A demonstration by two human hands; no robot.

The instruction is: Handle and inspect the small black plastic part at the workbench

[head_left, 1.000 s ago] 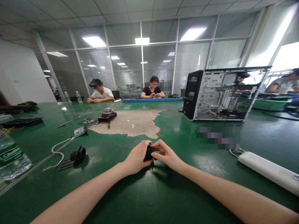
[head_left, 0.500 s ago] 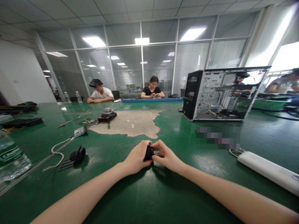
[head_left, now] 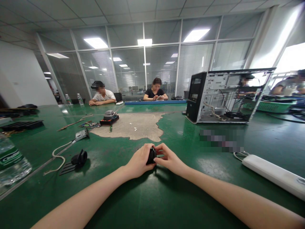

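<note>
Both of my hands meet over the green table [head_left: 143, 203], low in the middle of the head view. A small black part [head_left: 151, 156] sits between them, just above the tabletop. My left hand [head_left: 139, 160] wraps around its left side. My right hand [head_left: 169, 159] pinches its right side with thumb and fingertips. Most of the part is hidden by my fingers, so its shape is unclear.
An open computer case [head_left: 224, 95] stands at the back right. A white power strip [head_left: 274, 175] lies at the right. At the left are a black part [head_left: 79, 158], a white cable [head_left: 59, 152] and a water bottle [head_left: 11, 162]. Two people sit at the far edge.
My right fingers have shifted slightly on the black part; both hands stay in the same place on it.
</note>
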